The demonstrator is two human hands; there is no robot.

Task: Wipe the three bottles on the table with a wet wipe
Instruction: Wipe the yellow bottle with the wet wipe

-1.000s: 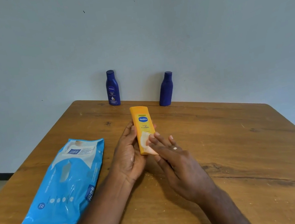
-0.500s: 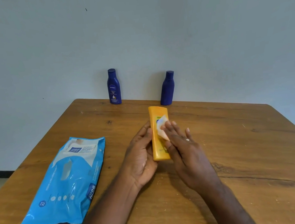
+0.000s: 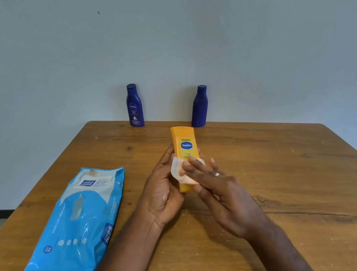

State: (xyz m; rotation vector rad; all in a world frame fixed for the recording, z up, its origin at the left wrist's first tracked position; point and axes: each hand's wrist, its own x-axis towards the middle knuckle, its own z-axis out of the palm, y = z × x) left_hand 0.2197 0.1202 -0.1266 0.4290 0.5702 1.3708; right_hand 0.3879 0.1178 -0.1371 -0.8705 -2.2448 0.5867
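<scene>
A person's left hand point(image 3: 164, 189) grips a flat yellow plastic lotion bottle point(image 3: 185, 148) from its left side, holding it above the brown wooden tabletop point(image 3: 290, 177), while the straight fingers of the right hand point(image 3: 222, 188) press a small folded white wet wipe point(image 3: 178, 172) against the bottle's lower front. The two hands sit close together around the bottle, near the middle of the tabletop. Judging by the scene, the job is in its first stretch: the yellow bottle is being wiped, and two dark blue plastic bottles, one with a printed label point(image 3: 134, 105) and one turned plain side out point(image 3: 200, 106), stand upright and well apart at the far edge by the wall, apparently waiting their turn. A light blue soft pack of wet wipes point(image 3: 75, 222) lies flat to the left.
</scene>
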